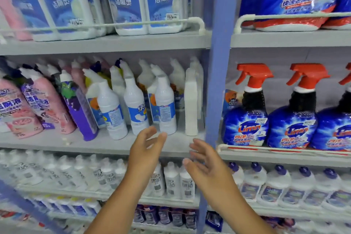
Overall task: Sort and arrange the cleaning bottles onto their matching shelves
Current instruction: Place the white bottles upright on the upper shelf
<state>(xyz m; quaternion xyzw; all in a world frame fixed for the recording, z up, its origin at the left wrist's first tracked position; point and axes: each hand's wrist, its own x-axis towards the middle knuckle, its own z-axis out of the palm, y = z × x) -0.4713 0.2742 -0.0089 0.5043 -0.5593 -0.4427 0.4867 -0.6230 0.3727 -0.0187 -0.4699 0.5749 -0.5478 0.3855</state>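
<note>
Two bare hands reach up in front of the grey middle shelf, and neither holds anything. The left hand has its fingers straight and loosely spread, its fingertips just in front of the base of a white bottle with a blue label. The right hand sits lower and to the right, palm turned inward, fingers relaxed and apart, near the shelf's front edge.

On that middle shelf the cleaning bottles stand mixed: pink bottles lean at the far left, a purple bottle tilts beside them, then several white angled-neck bottles with blue labels, and a plain white bottle stands upright at the right end next to the blue upright post.

Above, tall blue-labelled bottles stand in a row behind a white rail. To the right of the post, blue spray bottles with red triggers line a shelf. Below the hands, rows of small white bottles fill the lower shelf, blurred on the left.
</note>
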